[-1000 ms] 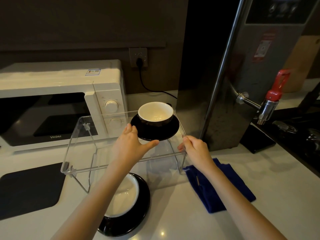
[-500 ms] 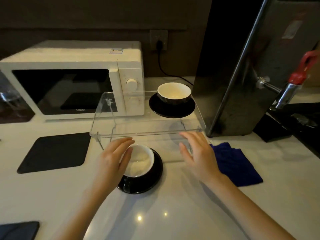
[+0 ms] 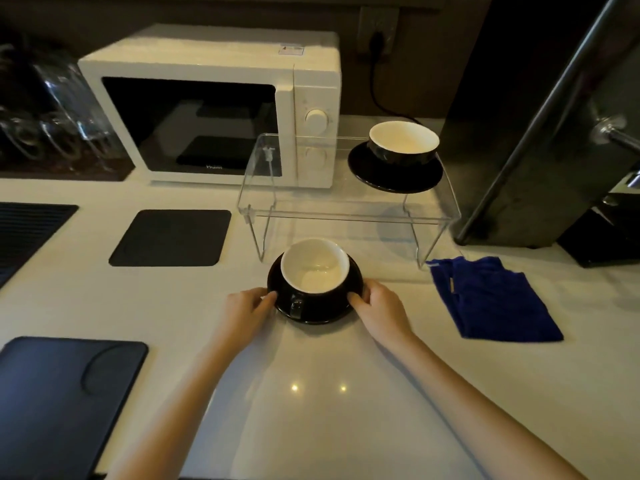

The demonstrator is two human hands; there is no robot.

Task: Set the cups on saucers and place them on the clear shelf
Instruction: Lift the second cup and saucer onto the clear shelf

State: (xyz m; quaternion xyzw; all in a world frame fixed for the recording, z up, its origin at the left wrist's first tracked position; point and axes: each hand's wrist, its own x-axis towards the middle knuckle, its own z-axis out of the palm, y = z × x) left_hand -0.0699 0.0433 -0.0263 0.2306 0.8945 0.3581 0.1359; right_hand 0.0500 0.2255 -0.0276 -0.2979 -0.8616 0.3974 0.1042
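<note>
A black cup with a white inside [image 3: 314,266] sits on a black saucer [image 3: 353,271] on the white counter, just in front of the clear shelf [image 3: 311,202]. My left hand [image 3: 246,308] pinches the saucer's left edge and my right hand [image 3: 381,308] pinches its right edge. The saucer rests on the counter. A second cup [image 3: 403,143] on its own saucer [image 3: 394,176] stands on the shelf's right end. The left part of the shelf top is bare.
A white microwave [image 3: 214,109] stands behind the shelf, a tall dark water boiler [image 3: 540,133] to its right. A blue cloth [image 3: 491,299] lies right of the cup. Dark mats [image 3: 171,237] [image 3: 62,403] lie on the left; glassware [image 3: 52,109] at far left.
Both hands came back from the shelf's front edge and down to the near saucer, and now grip its two sides. The view has pulled back and tilted down.
</note>
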